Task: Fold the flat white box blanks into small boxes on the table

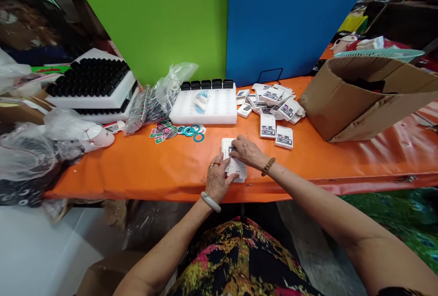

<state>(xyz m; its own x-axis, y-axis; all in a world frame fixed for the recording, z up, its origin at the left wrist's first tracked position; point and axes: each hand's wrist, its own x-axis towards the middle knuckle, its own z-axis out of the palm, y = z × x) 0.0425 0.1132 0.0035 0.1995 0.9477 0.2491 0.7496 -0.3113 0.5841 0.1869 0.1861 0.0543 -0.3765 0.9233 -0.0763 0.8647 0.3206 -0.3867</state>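
A white printed cardboard piece (238, 168), perhaps a small flat box or a stack of them, lies near the table's front edge. My left hand (218, 178) holds its left side, thumb across the lower part and fingers along the edge. From the right, my right hand (249, 152) has its fingers bent and closed over the upper part, beside a dark printed picture. The fingertips partly cover the piece, so I cannot tell how many layers there are. Just to the right, two small white printed boxes (267, 126) lie apart from a loose pile of similar boxes (273, 97).
An open brown carton (342, 100) stands at the right. Behind my hands is a white foam tray (219, 106) with black pieces, near teal rings (195, 132) and printed cards (164, 132). Stacked foam trays (92, 97) and plastic bags (68, 127) occupy the left. Green and blue panels rise behind.
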